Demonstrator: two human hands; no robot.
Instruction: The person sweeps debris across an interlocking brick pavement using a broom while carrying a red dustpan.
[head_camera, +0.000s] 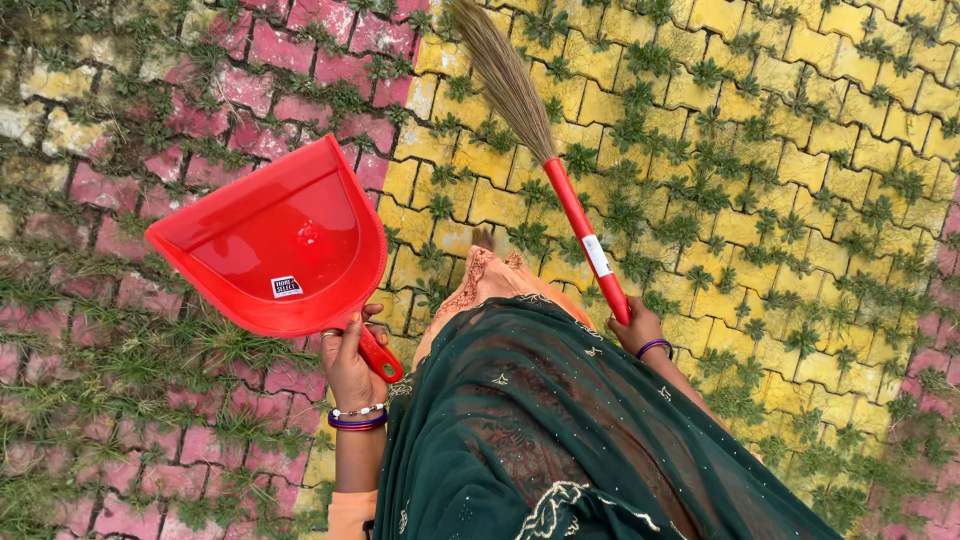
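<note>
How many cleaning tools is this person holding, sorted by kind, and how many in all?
Dustpan, red plastic, held by its handle in the left hand: 1
Broom, grass bristles with a red handle, held in the right hand: 1
Total: 2

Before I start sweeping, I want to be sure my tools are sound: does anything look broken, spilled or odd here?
Nothing stands out. The red dustpan in the left hand looks whole and empty, and the grass broom in the right hand has a straight red handle. Grass grows through the paving joints; no spill shows.
</note>
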